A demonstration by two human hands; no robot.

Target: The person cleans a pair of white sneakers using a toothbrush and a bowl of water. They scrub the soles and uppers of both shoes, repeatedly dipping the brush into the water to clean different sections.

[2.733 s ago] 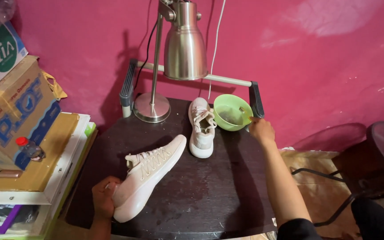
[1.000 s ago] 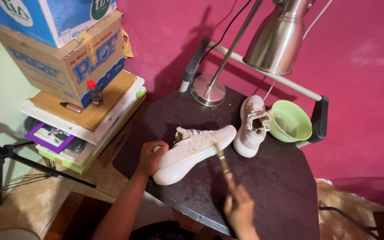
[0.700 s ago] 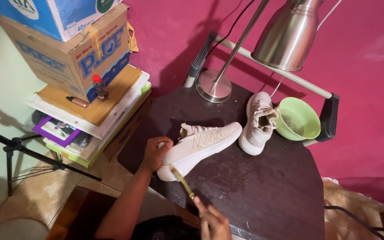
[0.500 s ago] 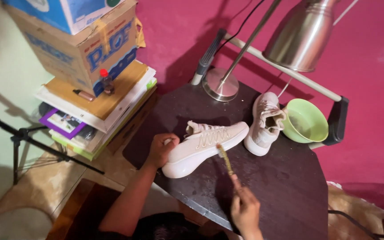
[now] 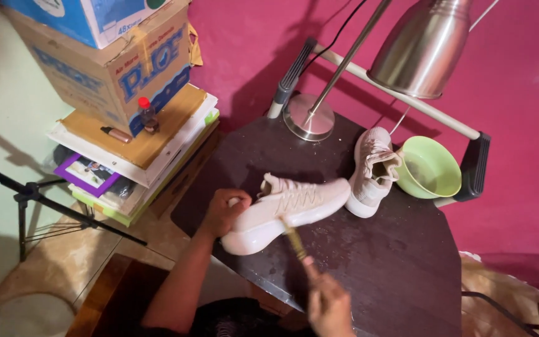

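A pale cream sneaker lies on its side on the dark table. My left hand grips its heel end. My right hand holds a small brush with a yellowish handle; the brush head touches the sneaker's side near the sole. A second matching sneaker stands upright behind it, next to a light green bowl.
A metal desk lamp with a round base stands at the table's back. Left of the table is a stack of books and cardboard boxes with a small red-capped bottle. A tripod leg crosses the floor at left.
My right hand came back from the green bowl with the brush and has brought it against the sneaker's side. The left hand has stayed on the heel. The camera view has swung.
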